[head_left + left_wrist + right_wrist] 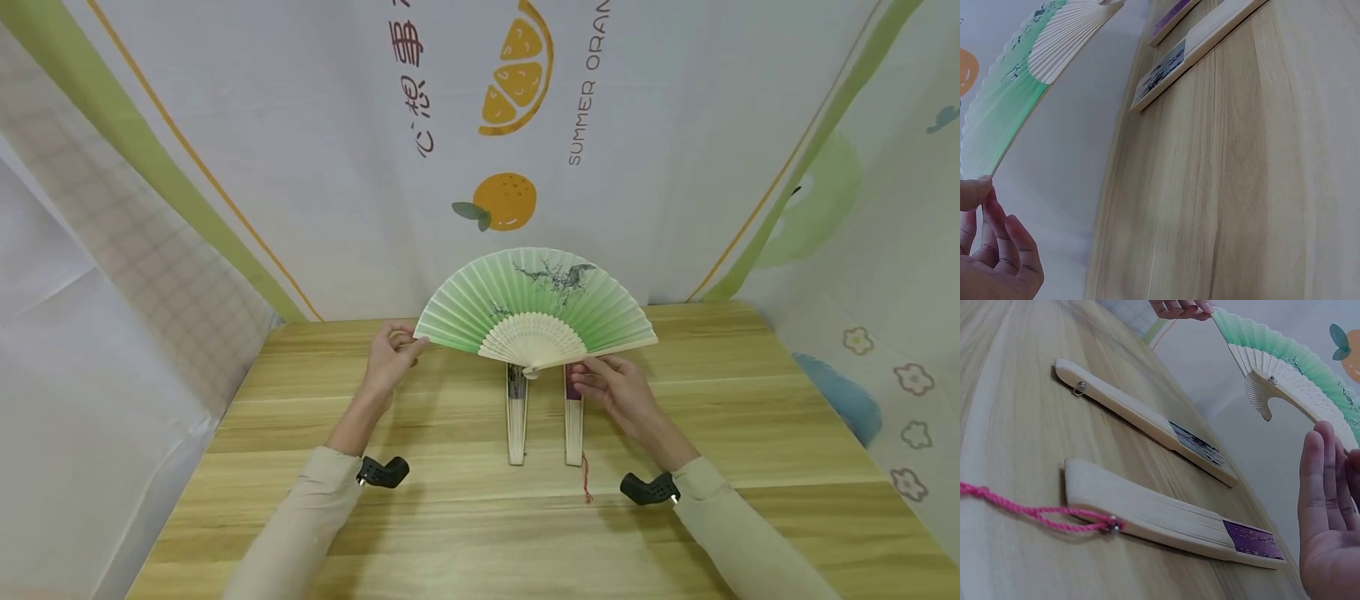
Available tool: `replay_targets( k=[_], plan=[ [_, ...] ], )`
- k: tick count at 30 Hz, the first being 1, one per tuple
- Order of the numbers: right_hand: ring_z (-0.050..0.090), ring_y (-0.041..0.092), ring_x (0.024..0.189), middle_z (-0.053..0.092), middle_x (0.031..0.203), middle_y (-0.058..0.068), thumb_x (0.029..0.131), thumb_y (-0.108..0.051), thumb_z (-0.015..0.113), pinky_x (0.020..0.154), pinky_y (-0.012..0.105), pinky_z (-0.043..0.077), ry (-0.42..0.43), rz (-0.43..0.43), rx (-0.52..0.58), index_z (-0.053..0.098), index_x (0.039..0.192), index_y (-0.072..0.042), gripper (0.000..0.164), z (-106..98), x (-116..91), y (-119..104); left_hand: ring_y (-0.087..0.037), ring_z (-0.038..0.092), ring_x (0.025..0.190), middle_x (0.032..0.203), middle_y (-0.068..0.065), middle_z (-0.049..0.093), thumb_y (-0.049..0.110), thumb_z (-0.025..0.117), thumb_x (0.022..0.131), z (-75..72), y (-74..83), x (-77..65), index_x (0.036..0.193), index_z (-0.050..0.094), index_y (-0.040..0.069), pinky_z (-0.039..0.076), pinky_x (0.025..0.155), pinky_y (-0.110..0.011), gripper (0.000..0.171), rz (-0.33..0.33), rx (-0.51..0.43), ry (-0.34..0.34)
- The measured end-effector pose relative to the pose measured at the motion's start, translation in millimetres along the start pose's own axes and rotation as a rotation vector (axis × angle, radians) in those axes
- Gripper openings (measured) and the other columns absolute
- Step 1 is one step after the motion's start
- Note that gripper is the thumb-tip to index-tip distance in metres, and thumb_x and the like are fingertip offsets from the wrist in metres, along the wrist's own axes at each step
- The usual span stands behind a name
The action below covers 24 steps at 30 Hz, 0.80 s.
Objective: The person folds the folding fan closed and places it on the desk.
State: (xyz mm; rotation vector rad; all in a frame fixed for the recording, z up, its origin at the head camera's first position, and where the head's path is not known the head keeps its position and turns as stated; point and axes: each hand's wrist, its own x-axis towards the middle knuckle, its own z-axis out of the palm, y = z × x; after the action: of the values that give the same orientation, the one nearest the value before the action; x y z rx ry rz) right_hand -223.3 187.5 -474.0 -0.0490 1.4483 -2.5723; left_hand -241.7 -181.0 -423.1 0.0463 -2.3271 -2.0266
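Note:
A green folding fan (536,292) is spread wide and held above the back of the table, a dark branch pattern on its pleats and pale ribs below. My left hand (387,367) pinches its left outer corner between thumb and fingertip, clearly seen in the left wrist view. Along the lower right edge, my right hand (621,392) holds the outer rib; its thumb is mostly hidden in the right wrist view. Under the spread fan lie two folded fans: a dark-patterned one (1141,419) and a purple one (1166,519) with a pink cord (1029,509) looped through its end.
The wooden table (450,533) ends at a hanging white cloth (337,167) printed with oranges and lettering. More cloth hangs on the left and right sides. A black wrist device (384,472) sits on the left arm, with a matching one (649,488) on the right.

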Motion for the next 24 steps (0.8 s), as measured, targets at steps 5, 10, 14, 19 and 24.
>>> replay_targets(
  k=[5,10,14,19,24],
  plan=[
    [0.072,0.02,0.081,0.072,0.092,0.015,0.105,-0.004,0.056,0.079,0.032,0.059,-0.009,-0.003,-0.01,0.069,0.1,0.001,0.015,-1.3,-1.2,-1.0,-0.02,0.061,0.095,0.119,-0.029,0.061,0.006,0.064,0.101,0.0,-0.8,-0.4,0.127,0.046,-0.004,0.048,0.098,-0.051,0.034,0.008,0.004,-0.011],
    [0.071,0.019,0.081,0.072,0.093,0.014,0.105,-0.006,0.057,0.08,0.032,0.059,0.0,-0.007,-0.053,0.066,0.104,0.003,0.013,0.7,0.2,-1.2,-0.022,0.061,0.098,0.121,-0.026,0.062,0.007,0.064,0.101,2.3,1.0,1.2,0.13,0.045,-0.003,0.047,0.099,-0.051,0.036,-0.006,-0.008,0.006],
    [0.071,0.019,0.079,0.07,0.093,0.013,0.104,-0.009,0.06,0.08,0.033,0.059,0.025,-0.006,-0.109,0.061,0.108,0.006,0.016,3.9,2.7,-2.0,-0.022,0.061,0.097,0.12,-0.024,0.062,0.007,0.064,0.101,4.9,3.2,3.4,0.13,0.046,-0.001,0.05,0.094,-0.045,0.035,-0.018,-0.014,0.029],
    [0.07,0.019,0.078,0.068,0.094,0.014,0.104,-0.011,0.06,0.078,0.033,0.059,0.034,-0.014,-0.177,0.056,0.11,0.01,0.022,7.2,4.2,-3.8,-0.018,0.061,0.092,0.118,-0.023,0.063,0.006,0.064,0.101,7.2,5.8,4.5,0.129,0.046,0.0,0.051,0.088,-0.039,0.034,-0.023,-0.023,0.048],
    [0.069,0.018,0.077,0.068,0.095,0.017,0.105,-0.01,0.059,0.078,0.034,0.059,0.023,-0.031,-0.223,0.055,0.111,0.012,0.023,10.7,4.8,-6.5,-0.015,0.06,0.088,0.113,-0.018,0.064,0.007,0.064,0.101,9.4,11.6,3.5,0.13,0.046,0.0,0.051,0.08,-0.031,0.035,-0.049,-0.051,0.063]
  ],
)
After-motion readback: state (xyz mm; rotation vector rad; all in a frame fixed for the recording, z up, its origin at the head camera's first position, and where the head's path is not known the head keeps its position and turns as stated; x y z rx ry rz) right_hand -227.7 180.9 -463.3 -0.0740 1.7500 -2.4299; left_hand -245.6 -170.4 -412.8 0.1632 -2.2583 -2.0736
